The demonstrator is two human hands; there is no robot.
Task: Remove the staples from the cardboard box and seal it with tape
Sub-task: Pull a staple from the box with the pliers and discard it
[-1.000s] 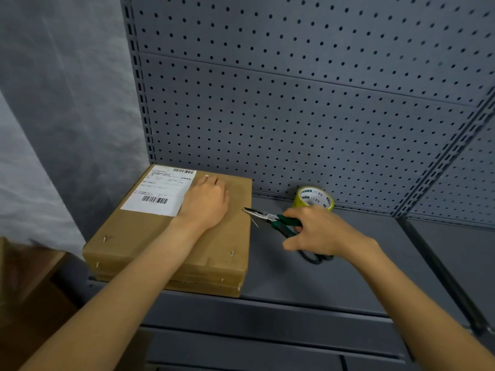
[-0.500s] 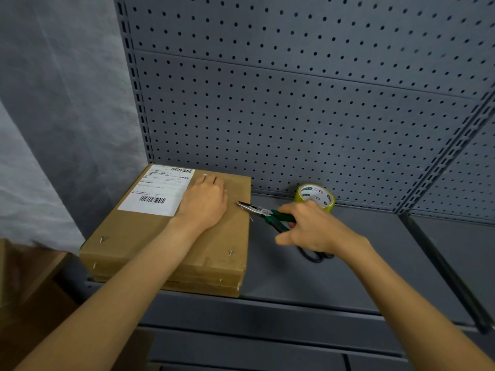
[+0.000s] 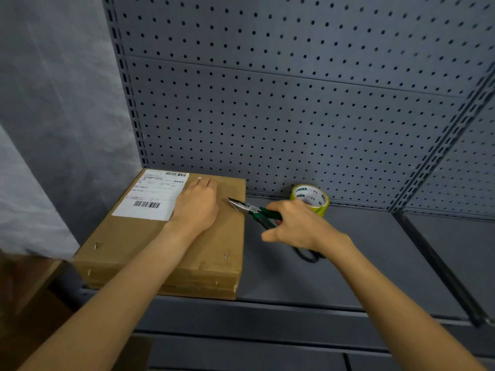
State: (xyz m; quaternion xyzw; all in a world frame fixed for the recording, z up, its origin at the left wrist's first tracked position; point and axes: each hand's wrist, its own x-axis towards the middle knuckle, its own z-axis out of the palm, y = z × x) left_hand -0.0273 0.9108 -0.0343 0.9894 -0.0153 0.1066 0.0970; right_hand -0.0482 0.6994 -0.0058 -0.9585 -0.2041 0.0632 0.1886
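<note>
A flat brown cardboard box (image 3: 139, 245) with a white shipping label (image 3: 152, 195) lies on the left of a grey metal shelf (image 3: 361, 263). My left hand (image 3: 197, 207) presses flat on its top, near the far right corner. My right hand (image 3: 297, 227) grips green-handled needle-nose pliers (image 3: 251, 210), whose jaws reach over the box's right edge beside my left hand. Staples stick up from the box near its front left corner (image 3: 96, 246) and front right corner (image 3: 226, 255). A roll of yellow tape (image 3: 310, 198) stands behind my right hand.
Black scissor handles (image 3: 308, 255) show on the shelf under my right wrist. A grey pegboard wall (image 3: 294, 116) backs the shelf. A shelf post (image 3: 439, 263) runs along the right. Brown cardboard (image 3: 29, 285) sits below at the left.
My right hand has carried the pliers leftward, from just off the box's right edge to over the box top. My left hand has stayed on the box.
</note>
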